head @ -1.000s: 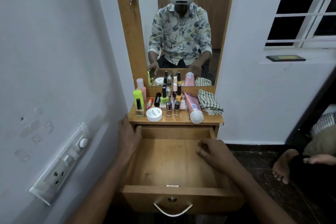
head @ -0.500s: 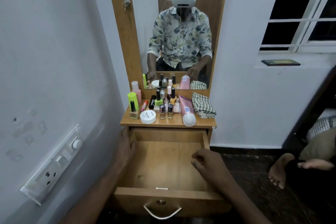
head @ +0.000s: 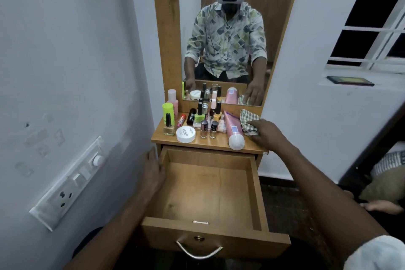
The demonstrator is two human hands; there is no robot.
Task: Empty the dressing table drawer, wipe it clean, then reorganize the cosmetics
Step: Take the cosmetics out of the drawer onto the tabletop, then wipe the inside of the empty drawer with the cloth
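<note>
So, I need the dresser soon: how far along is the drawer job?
Emptying looks done: the drawer is bare, the cosmetics sit on the top. In hand: the right hand touches the cloth while the left hand rests on the drawer's side. Wiping and putting the cosmetics back are left.

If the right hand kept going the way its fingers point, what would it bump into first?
The checked cloth: the right hand seems to touch it with its fingertips on the table top. Beyond the cloth, the pink tube lying beside it comes next, though depth is hard to judge.
</note>
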